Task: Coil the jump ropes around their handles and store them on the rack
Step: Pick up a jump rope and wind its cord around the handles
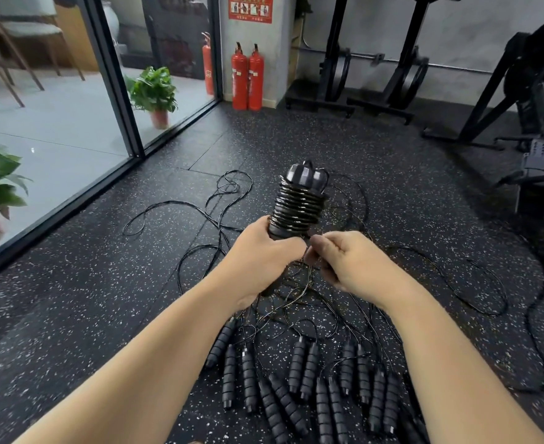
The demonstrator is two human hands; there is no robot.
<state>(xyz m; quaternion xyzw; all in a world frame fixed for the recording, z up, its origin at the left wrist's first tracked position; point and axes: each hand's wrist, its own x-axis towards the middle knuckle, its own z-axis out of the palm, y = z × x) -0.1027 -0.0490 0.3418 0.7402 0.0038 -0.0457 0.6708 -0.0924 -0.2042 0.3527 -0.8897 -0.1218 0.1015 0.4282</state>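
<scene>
Loose black jump-rope handles [309, 389] lying in pairs on speckled floor [104, 315] at six o'clock, left hand [261, 254] gripping coiled handle bundle [298, 203] at centre, right hand [350, 261] pinching rope [309, 277] just beside it, fire extinguishers [247, 78] at twelve o'clock.

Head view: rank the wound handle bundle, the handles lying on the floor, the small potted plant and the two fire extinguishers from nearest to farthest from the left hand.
1. Wound handle bundle: gripped by the left hand itself.
2. Handles lying on the floor: below the hands, toward the person.
3. Small potted plant: behind the glass, up and left.
4. Fire extinguishers: against the far wall, beyond the plant.
</scene>
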